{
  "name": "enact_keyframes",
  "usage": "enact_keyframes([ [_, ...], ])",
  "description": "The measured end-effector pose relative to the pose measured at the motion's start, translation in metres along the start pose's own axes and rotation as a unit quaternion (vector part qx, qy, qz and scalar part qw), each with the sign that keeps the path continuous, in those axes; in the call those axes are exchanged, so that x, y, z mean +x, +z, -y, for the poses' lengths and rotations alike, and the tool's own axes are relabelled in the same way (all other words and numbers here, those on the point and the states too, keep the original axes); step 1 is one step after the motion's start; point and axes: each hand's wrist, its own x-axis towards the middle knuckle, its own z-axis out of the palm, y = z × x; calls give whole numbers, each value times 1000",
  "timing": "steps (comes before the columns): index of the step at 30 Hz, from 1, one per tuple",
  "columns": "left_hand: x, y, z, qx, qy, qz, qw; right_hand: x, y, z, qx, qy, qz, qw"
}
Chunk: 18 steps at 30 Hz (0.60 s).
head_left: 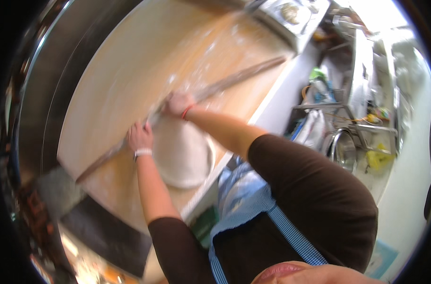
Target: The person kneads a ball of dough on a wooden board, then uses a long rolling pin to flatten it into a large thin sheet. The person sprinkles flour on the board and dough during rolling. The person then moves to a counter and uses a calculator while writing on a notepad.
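A long wooden rolling pin (242,75) lies slantwise across a floured wooden work board (130,64). My left hand (140,136) grips it left of its middle, and my right hand (178,103) is closed over it farther along, blurred. Between my hands and body spreads a pale, rounded sheet of dough (185,156). Its far edge meets the pin between my hands; whether it is wrapped around the wood is hard to tell. Flour streaks mark the board beyond the pin.
A metal tray (288,16) stands at the board's far right corner. To my right are a metal rack (357,71), a steel basin (344,149) and plastic bags (313,129). A dark panel (105,227) borders the board at lower left.
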Motion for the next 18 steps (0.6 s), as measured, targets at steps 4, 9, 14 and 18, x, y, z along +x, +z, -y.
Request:
enact_keyframes([
  [4,-64,-32,25,38,-108,74,991,-7,18,-45,1,24,37,999],
  [9,-158,-57,-68,-19,-312,-9,950,-70,40,-83,-37,-116,-230,965],
  [14,-141,-47,-84,20,-240,-88,967,-60,41,-74,-31,-218,-381,898],
  [18,-129,-41,-54,-9,-199,16,980,-35,32,-69,-50,-301,-329,894],
])
